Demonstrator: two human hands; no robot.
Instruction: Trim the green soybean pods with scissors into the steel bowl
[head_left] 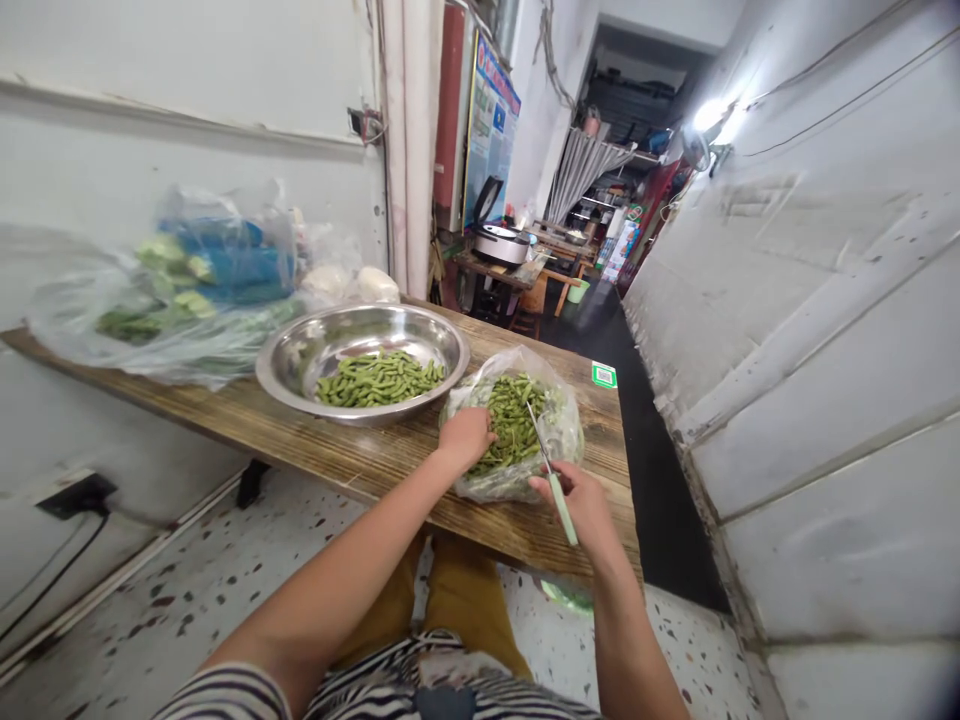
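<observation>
My right hand (583, 505) grips a small knife (561, 508) by its light green handle. Its thin blade points away from me, over the green soybean pods (514, 410) in a clear plastic bag (559, 435). At the bag's left side, my left hand (466, 438) has its fingers curled in against the pods. What they pinch, if anything, is too small to make out. Left of the bag stands a wide steel basin (300, 385), with more soybean pods (382, 378) lying in it.
Plastic bags with green vegetables (172, 290) and a blue package (217, 255) lie at the left of the wooden table (360, 455), against the wall. A green code sticker (604, 375) is near its right edge. Behind, an open-lidded round cooker (501, 243) stands on another table.
</observation>
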